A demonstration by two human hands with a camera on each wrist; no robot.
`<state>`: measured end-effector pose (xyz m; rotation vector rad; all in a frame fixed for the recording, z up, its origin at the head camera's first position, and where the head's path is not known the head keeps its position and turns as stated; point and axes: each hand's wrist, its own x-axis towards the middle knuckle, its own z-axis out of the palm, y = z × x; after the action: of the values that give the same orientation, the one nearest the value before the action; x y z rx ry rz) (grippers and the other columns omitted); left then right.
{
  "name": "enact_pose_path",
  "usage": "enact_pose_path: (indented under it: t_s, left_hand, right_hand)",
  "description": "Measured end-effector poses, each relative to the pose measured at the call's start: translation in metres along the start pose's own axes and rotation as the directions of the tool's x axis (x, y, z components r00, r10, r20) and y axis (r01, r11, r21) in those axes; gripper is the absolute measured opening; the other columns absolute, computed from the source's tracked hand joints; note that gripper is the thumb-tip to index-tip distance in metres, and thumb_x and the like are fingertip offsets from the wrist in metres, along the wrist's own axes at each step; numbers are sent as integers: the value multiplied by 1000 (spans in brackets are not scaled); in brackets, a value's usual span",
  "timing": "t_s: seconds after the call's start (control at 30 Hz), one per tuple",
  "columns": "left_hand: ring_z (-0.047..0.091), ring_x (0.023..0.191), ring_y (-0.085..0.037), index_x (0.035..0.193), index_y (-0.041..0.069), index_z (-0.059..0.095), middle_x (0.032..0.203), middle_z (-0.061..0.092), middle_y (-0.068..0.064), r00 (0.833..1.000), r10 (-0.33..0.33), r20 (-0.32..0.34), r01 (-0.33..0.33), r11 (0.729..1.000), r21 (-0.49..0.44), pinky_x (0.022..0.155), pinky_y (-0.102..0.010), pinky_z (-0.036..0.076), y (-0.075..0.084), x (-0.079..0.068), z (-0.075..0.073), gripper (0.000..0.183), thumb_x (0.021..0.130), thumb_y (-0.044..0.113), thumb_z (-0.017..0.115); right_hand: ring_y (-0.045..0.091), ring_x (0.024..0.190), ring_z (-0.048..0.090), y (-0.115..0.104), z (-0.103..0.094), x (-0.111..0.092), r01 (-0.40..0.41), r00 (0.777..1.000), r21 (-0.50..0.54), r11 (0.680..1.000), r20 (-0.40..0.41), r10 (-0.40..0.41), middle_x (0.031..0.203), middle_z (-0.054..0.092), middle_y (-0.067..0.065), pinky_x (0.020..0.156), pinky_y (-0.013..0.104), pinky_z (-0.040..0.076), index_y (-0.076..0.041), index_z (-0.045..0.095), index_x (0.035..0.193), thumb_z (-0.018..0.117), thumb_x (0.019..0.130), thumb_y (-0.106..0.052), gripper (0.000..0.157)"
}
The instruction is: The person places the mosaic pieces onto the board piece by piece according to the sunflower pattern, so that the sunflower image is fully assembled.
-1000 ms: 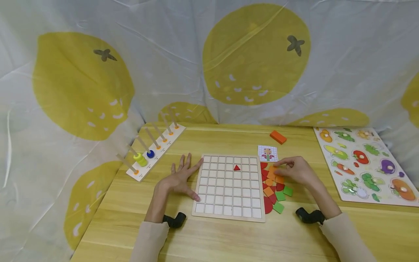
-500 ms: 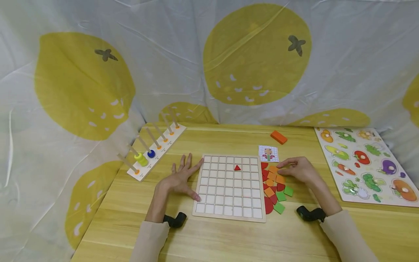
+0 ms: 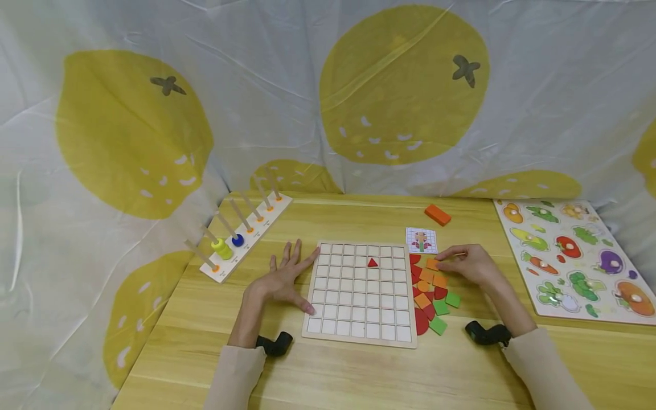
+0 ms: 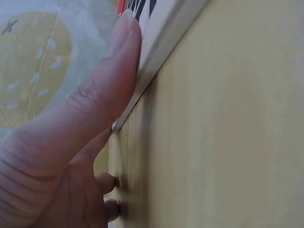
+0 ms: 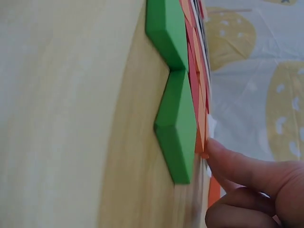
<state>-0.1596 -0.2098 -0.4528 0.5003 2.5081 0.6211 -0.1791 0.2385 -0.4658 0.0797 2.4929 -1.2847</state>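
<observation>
Peg rack [image 3: 241, 234] at far left, untouched. Left hand [image 3: 285, 279], fingers spread flat on the table [image 3: 359, 376], thumb [image 4: 102, 90] against the left edge of the grid board [image 3: 360, 293]; one red triangle [image 3: 372, 262] seated in it. Right of the board, the loose tile pile [image 3: 427, 290]. Right hand [image 3: 468, 265] pinches an orange tile [image 3: 433, 263] at the pile's top edge. Risk: tiles overlap, so lifting this one may drag neighbours; a weak pinch could drop it.
</observation>
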Motion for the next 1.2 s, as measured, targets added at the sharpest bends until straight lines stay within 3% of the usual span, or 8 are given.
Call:
enact_pose_path:
  t_s: [0.23,0.43,0.77,1.0,1.2]
  left_hand:
    - [-30,154,-46,168,26,4,168,-27,-23,1000,-1,-5,1,1000,2,117,-76,-18,0,0,-1,138,67,48,95]
    - [-30,154,-46,168,26,4,168,-28,-23,1000,3,-6,-3,1000,-1,118,-76,-18,0,1,0,137,67,48,95]
    - [-30,154,-47,168,26,4,168,-28,-24,1000,5,-2,-5,1000,5,118,-76,-18,1,1,-1,137,67,48,95]
    - [-30,154,-46,168,26,5,168,-28,-23,1000,-2,-3,2,1000,2,118,-76,-17,0,0,0,136,68,48,94]
    - [-31,154,-46,168,26,5,168,-28,-23,1000,0,-1,0,1000,-6,118,-76,-18,0,-1,0,136,68,48,94]
  right_hand:
    - [10,58,38,0,-4,-3,-1,999,10,1000,34,1,59,42,-9,57,28,32,1,72,121,84,88,-27,45]
    - [9,55,35,-1,-4,-5,17,998,10,1000,57,-18,60,37,-7,52,25,31,3,69,120,83,88,-18,41]
    - [10,53,30,-8,-2,-7,157,988,-111,981,18,-156,60,31,-4,50,26,29,2,72,116,81,91,-20,35]
    - [11,54,27,-42,28,1,215,976,-27,976,46,-213,60,28,-4,50,25,26,1,76,112,83,88,-14,29]
    - [14,53,23,-74,63,11,198,976,50,979,82,-202,57,27,-4,49,25,24,-5,79,108,85,86,-12,24]
